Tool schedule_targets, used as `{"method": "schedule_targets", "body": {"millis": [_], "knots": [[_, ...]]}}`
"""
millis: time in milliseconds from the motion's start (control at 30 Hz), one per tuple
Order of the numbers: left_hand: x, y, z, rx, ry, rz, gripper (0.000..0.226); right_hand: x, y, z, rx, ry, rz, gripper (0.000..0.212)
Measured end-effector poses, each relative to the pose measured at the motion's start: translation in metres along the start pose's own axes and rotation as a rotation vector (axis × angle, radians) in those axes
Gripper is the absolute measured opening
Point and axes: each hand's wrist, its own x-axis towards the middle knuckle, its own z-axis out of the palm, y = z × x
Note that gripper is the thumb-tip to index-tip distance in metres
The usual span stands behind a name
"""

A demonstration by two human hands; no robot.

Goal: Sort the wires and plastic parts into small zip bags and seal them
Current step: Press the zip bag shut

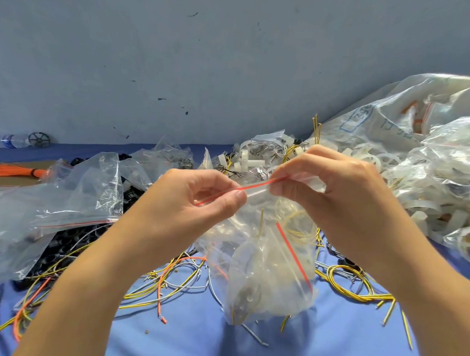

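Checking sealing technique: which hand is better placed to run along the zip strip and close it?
Probably the left hand: its thumb pinches the red zip strip midway, while the right hand anchors one end.

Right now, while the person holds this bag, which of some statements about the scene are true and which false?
1. The left hand and right hand both pinch the red strip of the bag. True.
2. The bag is empty. False: yellow wires are inside it.
3. An orange bundle lies at the far left. True.
4. The table is green. False: it is blue.
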Motion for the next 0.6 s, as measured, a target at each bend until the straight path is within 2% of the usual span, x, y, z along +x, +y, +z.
{"method": "schedule_targets", "body": {"millis": [133, 267, 467, 533, 600], "knots": [[-0.001, 0.000, 0.000, -0.006, 0.010, 0.013, 0.016, -0.001, -0.002, 0.000, 0.084, 0.027, 0.031, 0.008], [-0.001, 0.001, -0.001, 0.008, 0.018, -0.001, 0.014, -0.002, 0.001, 0.001, 0.244, 0.038, 0.132, 0.022], [0.000, 0.003, 0.006, 0.078, 0.018, 0.058, 0.017, -0.002, 0.000, 0.010, 0.314, 0.059, 0.138, 0.035], [0.001, 0.003, 0.005, 0.075, 0.067, 0.072, 0.016, -0.003, 0.002, 0.011, 0.364, 0.063, 0.171, 0.033], [0.001, 0.002, 0.002, 0.064, 0.115, 0.080, 0.013, -0.004, 0.005, 0.012, 0.455, 0.044, 0.216, 0.018]]}}
